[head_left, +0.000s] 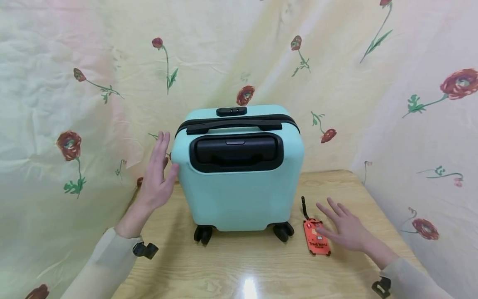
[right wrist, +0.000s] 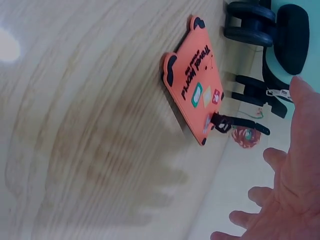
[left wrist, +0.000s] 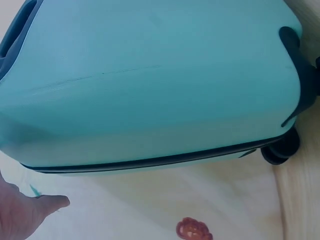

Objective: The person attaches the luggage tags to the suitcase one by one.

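Observation:
A mint-green suitcase (head_left: 242,195) stands upright on its black wheels, its black top handle (head_left: 233,124) and recessed pull handle (head_left: 236,151) facing me. My left hand (head_left: 157,178) is raised with straight fingers beside the suitcase's left upper edge; in the left wrist view its thumb shows near the zipper seam (left wrist: 150,162). An orange luggage tag (head_left: 316,238) with a black strap (head_left: 304,207) lies flat to the right of the suitcase. Over the tag's right side my right hand (head_left: 345,228) hovers, fingers spread and holding nothing; the right wrist view shows the tag (right wrist: 197,85) apart from the fingers.
The wooden table (head_left: 224,265) carries the suitcase and the tag. Behind and on both sides hangs a pale cloth (head_left: 209,54) printed with red flowers, close to the suitcase's back. A combination lock (head_left: 231,111) sits on the suitcase's top.

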Demonstrator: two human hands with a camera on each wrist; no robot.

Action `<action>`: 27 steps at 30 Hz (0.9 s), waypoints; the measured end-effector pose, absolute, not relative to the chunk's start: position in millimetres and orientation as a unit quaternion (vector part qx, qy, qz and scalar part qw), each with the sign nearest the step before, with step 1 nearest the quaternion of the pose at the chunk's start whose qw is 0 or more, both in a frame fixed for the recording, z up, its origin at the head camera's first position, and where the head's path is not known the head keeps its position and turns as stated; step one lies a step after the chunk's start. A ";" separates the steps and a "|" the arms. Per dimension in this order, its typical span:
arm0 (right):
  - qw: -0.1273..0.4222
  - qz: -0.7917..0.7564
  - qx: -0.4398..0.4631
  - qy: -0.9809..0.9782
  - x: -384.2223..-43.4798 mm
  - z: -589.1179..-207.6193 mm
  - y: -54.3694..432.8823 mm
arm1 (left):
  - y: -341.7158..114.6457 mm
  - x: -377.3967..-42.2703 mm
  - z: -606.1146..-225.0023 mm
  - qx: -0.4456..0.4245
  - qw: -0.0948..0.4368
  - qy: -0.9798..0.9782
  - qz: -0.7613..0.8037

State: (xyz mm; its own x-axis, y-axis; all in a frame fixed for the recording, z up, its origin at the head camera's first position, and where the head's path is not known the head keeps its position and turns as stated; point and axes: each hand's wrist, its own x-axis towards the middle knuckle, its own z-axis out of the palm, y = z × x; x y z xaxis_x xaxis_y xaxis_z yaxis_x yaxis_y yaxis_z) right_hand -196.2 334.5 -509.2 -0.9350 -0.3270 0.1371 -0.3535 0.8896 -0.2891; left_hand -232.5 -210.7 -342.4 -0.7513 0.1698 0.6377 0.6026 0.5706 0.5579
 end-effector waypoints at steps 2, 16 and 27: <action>0.041 0.159 0.176 -0.971 -196.2 -509.8 332.3 | -209.7 -233.2 -339.6 -0.234 0.273 -0.842 -0.402; 0.023 0.138 0.159 -0.977 -194.6 -520.7 319.3 | -203.3 -241.9 -332.3 -0.259 0.302 -0.842 -0.363; 0.027 0.179 0.151 -0.972 -192.6 -543.7 298.4 | -194.4 -245.0 -331.8 -0.287 0.361 -0.821 -0.337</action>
State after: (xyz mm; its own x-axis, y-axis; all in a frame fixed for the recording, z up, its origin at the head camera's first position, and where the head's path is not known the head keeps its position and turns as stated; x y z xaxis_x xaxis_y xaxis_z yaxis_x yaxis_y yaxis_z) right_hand -192.6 298.4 -543.7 -0.9529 -0.2835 0.1075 -0.3032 0.8902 -0.3401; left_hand -245.0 -194.4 -331.8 -0.5743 0.2279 0.7863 0.7147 0.6080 0.3458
